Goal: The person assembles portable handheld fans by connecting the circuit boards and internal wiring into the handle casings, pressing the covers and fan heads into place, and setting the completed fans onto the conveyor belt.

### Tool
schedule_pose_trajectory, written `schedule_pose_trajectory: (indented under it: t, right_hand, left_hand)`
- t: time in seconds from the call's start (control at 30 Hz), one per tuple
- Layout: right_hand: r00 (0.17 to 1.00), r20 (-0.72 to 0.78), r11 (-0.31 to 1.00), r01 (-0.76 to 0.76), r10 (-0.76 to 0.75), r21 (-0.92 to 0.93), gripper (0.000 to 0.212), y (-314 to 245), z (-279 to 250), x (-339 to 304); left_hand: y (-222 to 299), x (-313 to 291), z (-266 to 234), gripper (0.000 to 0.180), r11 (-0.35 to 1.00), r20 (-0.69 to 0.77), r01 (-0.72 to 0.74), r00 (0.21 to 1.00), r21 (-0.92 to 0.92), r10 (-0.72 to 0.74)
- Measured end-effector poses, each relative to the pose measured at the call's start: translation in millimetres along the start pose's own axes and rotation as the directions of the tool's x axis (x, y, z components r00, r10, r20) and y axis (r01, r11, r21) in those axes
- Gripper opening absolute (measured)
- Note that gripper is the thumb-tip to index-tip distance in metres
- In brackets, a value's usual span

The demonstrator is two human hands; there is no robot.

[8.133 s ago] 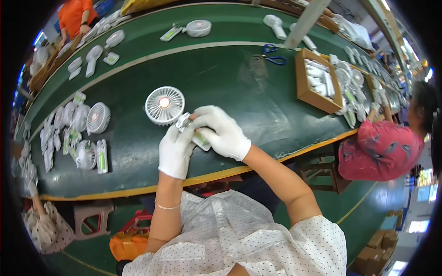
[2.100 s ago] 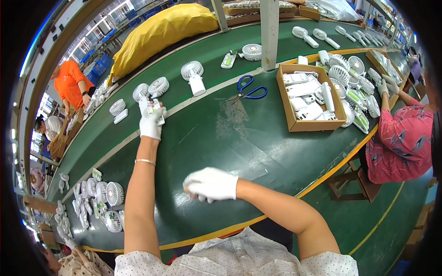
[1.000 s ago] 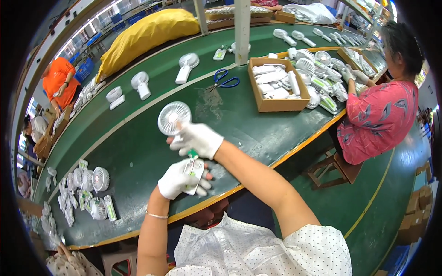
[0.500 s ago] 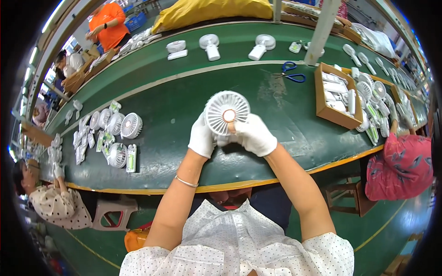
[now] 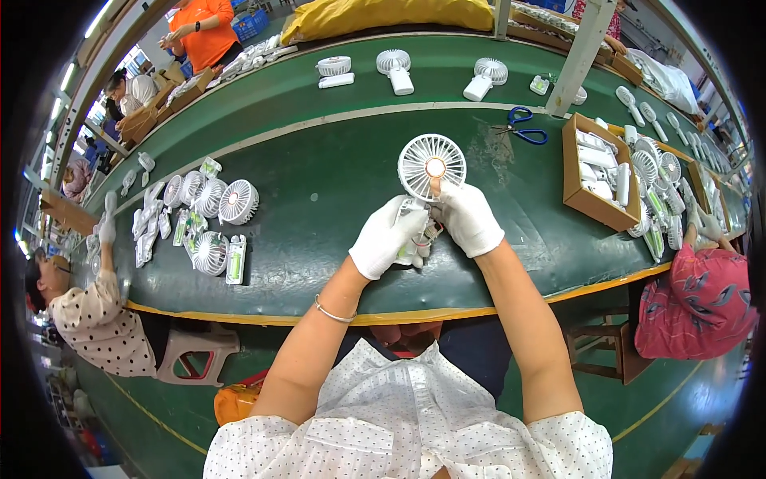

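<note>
A white handheld fan [image 5: 416, 168] with a round slatted grille and a copper-coloured ring at its hub is held up over the bench in front of me. Below the fan head, my gloved left hand [image 5: 389, 239] is closed around the handle, where some inner parts and a reddish wire show. Closed at the lower right of the grille, my gloved right hand [image 5: 471, 221] has a bare fingertip lying just under the hub. The fingers behind the fan are hidden.
Several fans and opened handles [image 5: 211, 254] lie at left. A cardboard box [image 5: 594, 209] of white parts stands at right, near blue-handled scissors [image 5: 528, 136]. More fans [image 5: 393, 68] rest on the green belt beyond. Co-workers sit on both sides; a post [image 5: 580, 60] rises at far right.
The fan head has moved up and right, away from me. My left hand has come from beside the grille down to the handle, which now shows. The whole view has shifted slightly.
</note>
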State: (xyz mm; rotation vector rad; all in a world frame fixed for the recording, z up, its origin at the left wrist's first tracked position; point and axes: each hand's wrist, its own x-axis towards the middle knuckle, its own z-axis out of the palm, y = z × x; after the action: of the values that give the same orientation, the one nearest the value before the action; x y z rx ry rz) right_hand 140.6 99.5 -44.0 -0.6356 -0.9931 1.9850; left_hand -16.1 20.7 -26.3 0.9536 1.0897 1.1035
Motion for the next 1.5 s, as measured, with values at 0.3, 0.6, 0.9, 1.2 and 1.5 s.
schedule_pose_trajectory:
  t: [0.3, 0.6, 0.9, 1.2, 1.5]
  right_hand:
    - [0.997, -0.075, 0.928, -0.04, 0.013, -0.37, 0.033, 1.2, 15.2, -5.2]
    - [0.967, 0.203, 0.692, 0.251, -0.152, -0.677, 0.039, 14.0, 9.5, -1.2]
    - [0.893, 0.265, 0.482, 0.424, -0.365, -0.767, 0.047, 23.6, 17.4, 10.1]
    - [0.861, 0.294, 0.414, 0.466, -0.414, -0.782, 0.04, 28.6, 11.8, 16.9]
    - [0.797, 0.284, 0.213, 0.451, -0.533, -0.867, 0.035, 26.4, 15.2, 12.9]
  left_hand:
    - [-3.4, 7.3, -19.4, 0.032, 0.972, -0.193, -0.102, 0.979, -0.213, 0.061]
    - [-10.0, 19.0, -29.6, 0.033, 0.986, -0.275, -0.097, 0.96, -0.138, 0.056]
    - [-7.4, 32.5, -33.0, 0.037, 0.988, -0.247, -0.151, 0.957, 0.014, 0.15]
    - [-8.1, 32.5, -32.1, 0.033, 0.994, -0.225, -0.111, 0.968, -0.002, 0.107]
    - [-5.4, 34.3, -29.6, 0.032, 0.997, -0.177, -0.075, 0.982, -0.034, 0.068]
